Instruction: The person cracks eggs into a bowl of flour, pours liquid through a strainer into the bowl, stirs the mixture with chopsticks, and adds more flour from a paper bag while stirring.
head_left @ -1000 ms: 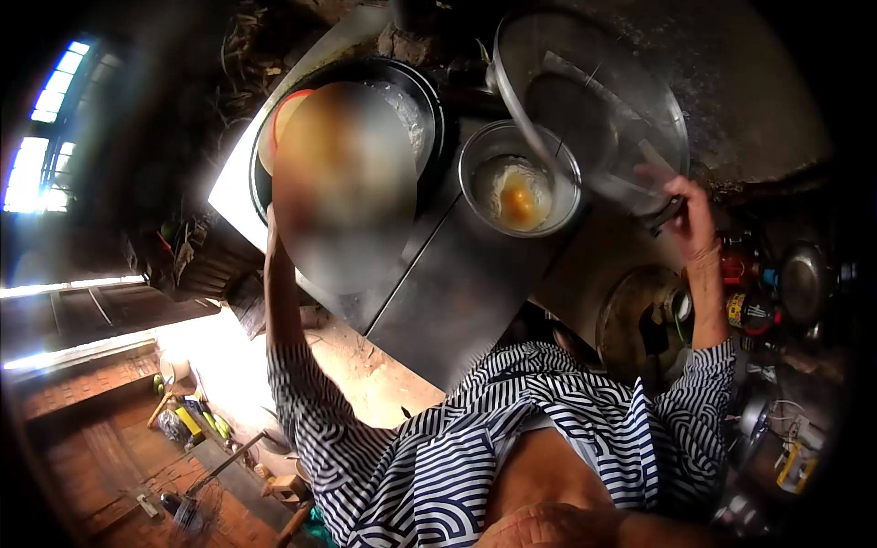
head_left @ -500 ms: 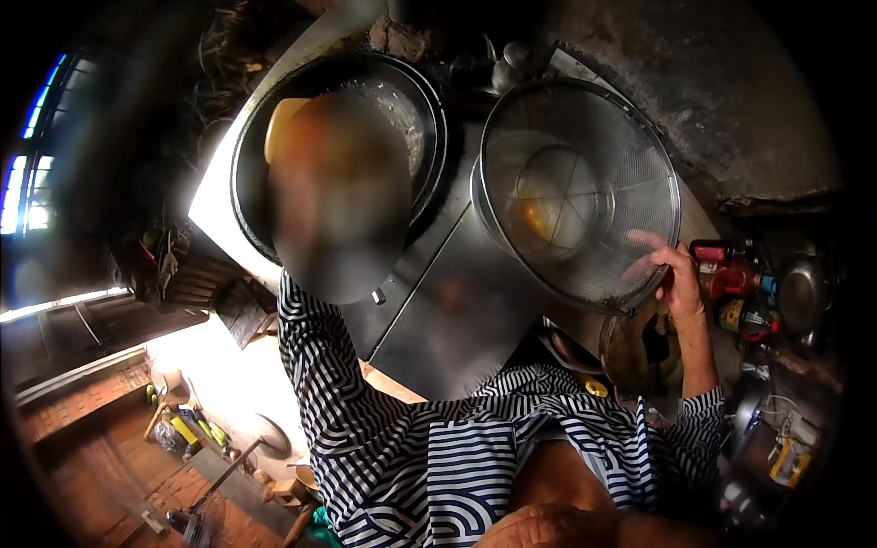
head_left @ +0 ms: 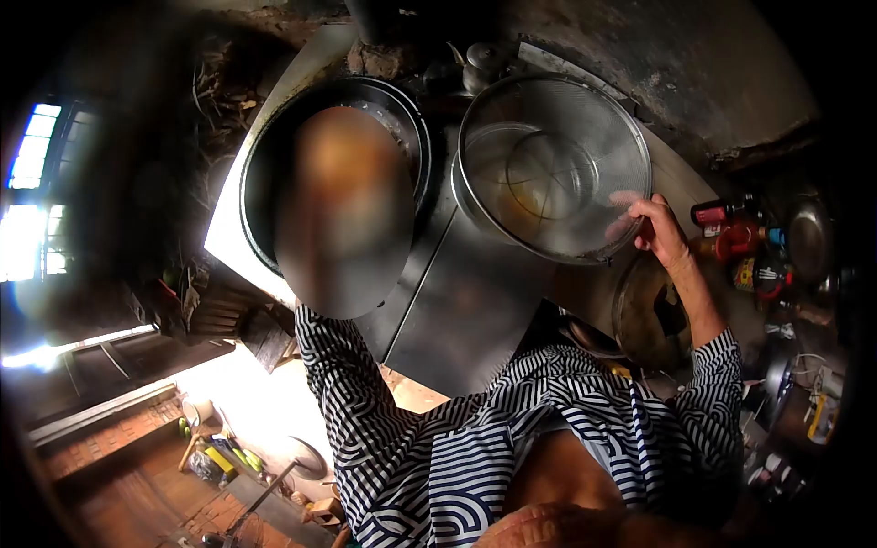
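Note:
My right hand (head_left: 660,230) grips the near right rim of a large round mesh strainer (head_left: 630,137), its fingers showing behind the mesh. Tilted, the strainer is over a metal pot (head_left: 459,187), whose round shape shows through the wires. On the left is a wide black wok (head_left: 265,192). My left arm, in a striped sleeve (head_left: 333,356), reaches toward the wok. An oval blur covers my left hand and the middle of the wok, so its fingers and anything in them are hidden. Orange and brown tones show inside the blur.
A dark stovetop (head_left: 457,310) lies between me and the vessels. Behind stands a metal kettle (head_left: 484,62). To the right are several bottles (head_left: 731,242) and a round metal lid (head_left: 808,233). A round board-like thing (head_left: 639,310) lies below my right hand.
The view has shifted a little. The yellowish piece that showed at the wok's left side no longer shows beside the blur. My right hand still holds the strainer's rim.

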`<action>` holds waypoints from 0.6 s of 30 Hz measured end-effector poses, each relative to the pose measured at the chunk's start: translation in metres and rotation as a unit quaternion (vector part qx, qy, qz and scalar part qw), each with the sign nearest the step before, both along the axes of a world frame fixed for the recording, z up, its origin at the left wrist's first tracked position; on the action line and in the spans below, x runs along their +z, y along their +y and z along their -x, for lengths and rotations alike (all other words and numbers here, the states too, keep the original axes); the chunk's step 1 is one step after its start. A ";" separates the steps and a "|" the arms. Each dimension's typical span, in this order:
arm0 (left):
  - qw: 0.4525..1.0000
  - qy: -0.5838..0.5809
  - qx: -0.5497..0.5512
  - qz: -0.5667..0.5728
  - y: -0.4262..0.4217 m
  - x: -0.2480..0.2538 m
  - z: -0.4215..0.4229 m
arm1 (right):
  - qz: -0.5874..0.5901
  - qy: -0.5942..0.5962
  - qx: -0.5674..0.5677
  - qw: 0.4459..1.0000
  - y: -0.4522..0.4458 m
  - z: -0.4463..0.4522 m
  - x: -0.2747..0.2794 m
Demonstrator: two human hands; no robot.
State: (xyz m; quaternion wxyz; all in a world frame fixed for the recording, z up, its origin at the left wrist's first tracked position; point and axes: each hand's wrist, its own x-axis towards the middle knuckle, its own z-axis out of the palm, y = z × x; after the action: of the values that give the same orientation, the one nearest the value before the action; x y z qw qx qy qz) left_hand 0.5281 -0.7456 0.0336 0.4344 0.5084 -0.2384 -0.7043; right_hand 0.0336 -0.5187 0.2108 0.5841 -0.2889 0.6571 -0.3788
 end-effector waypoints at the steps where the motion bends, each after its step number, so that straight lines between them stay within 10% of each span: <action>1: 1.000 -0.020 -0.007 -0.014 0.002 0.005 0.001 | 0.002 -0.002 0.022 1.000 -0.001 0.001 -0.001; 7: 0.997 0.060 -0.028 0.031 0.019 0.058 0.007 | 0.008 -0.026 0.027 0.999 -0.003 0.004 -0.019; 10: 0.973 -0.169 -0.095 0.124 0.033 0.101 0.014 | 0.004 -0.044 0.032 0.998 -0.007 0.007 -0.023; 18: 0.972 -0.143 -0.145 0.115 0.075 0.212 0.062 | 0.024 -0.018 -0.035 0.999 -0.009 -0.001 -0.054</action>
State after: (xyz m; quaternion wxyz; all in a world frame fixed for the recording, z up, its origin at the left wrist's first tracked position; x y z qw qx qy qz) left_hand 0.4658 -0.6709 0.2454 0.3450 0.5104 -0.4483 -0.6477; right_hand 0.0351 -0.5277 0.1570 0.5747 -0.2729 0.6472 -0.4200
